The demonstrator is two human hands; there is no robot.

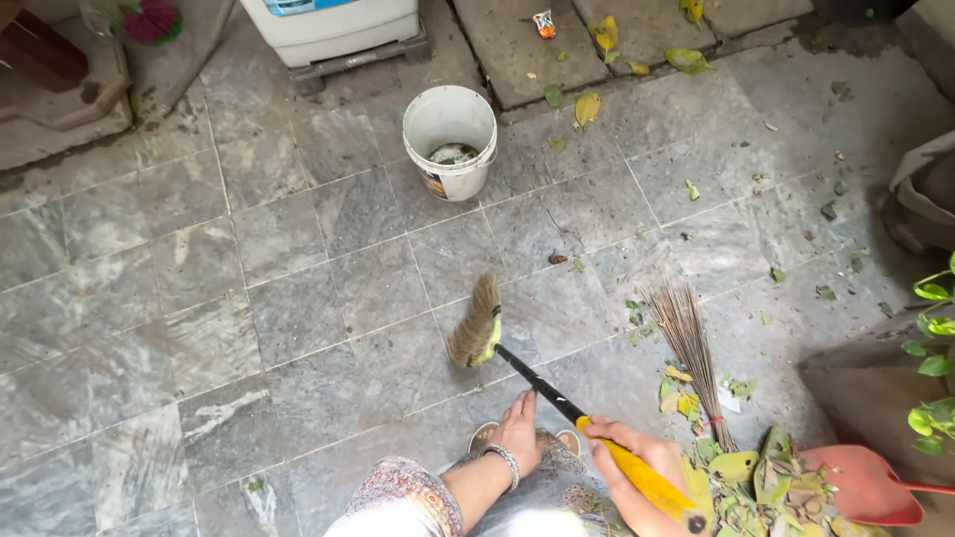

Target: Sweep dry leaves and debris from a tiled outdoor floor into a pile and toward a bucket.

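broom on the tiled floor

the right hand (637, 462) grips the broom (557, 398) by its yellow handle, bristles below the white bucket (450, 139). the left hand (519, 433), fingers loosely spread and holding nothing, rests on the knee beside the handle.

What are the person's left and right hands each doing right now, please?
Left hand: open, holding nothing, resting down by the knee.
Right hand: closed around the yellow handle of the broom.
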